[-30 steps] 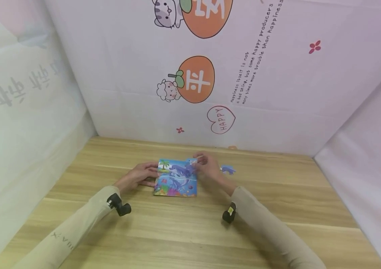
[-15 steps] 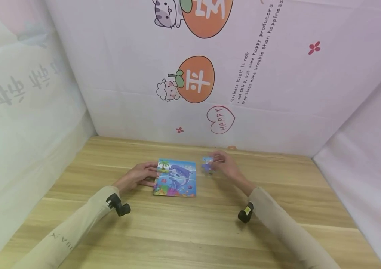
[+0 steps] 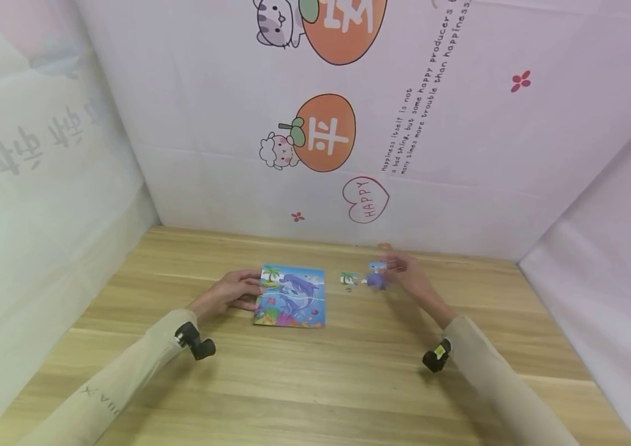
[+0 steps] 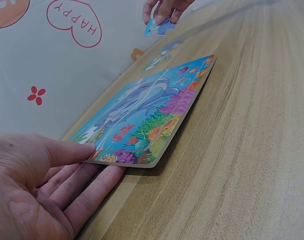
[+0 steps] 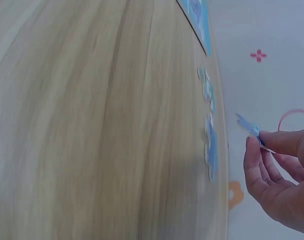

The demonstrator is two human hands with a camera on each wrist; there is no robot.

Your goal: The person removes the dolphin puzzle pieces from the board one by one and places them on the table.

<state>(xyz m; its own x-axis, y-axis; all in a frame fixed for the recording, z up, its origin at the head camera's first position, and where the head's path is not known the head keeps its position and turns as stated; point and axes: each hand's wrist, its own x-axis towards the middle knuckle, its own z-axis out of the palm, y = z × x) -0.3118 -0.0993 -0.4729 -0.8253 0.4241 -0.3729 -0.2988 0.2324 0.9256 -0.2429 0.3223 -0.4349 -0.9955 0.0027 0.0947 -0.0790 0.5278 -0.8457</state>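
A square dolphin picture puzzle [image 3: 298, 300] rests on the wooden table, one edge slightly raised in the left wrist view. My left hand [image 3: 234, 289] holds its left edge, thumb on top and fingers underneath. Farther right, my right hand [image 3: 407, 272] pinches a blue-and-purple jigsaw piece [image 5: 249, 126] between thumb and fingers, above the table. Below it lies a purple dolphin jigsaw piece [image 5: 212, 147], partly covered by the hand in the head view. A palm-tree jigsaw piece [image 3: 348, 279] lies between the puzzle and the right hand.
The wood-grain table [image 3: 293, 384] meets a white printed cloth wall [image 3: 209, 186] just behind the pieces. More white cloth hangs at the left and right sides. A black camera is strapped on each wrist.
My right hand has moved right, away from the puzzle's upper right corner, carrying the jigsaw piece. The palm-tree piece has come into view. My left hand stays at the puzzle's edge.
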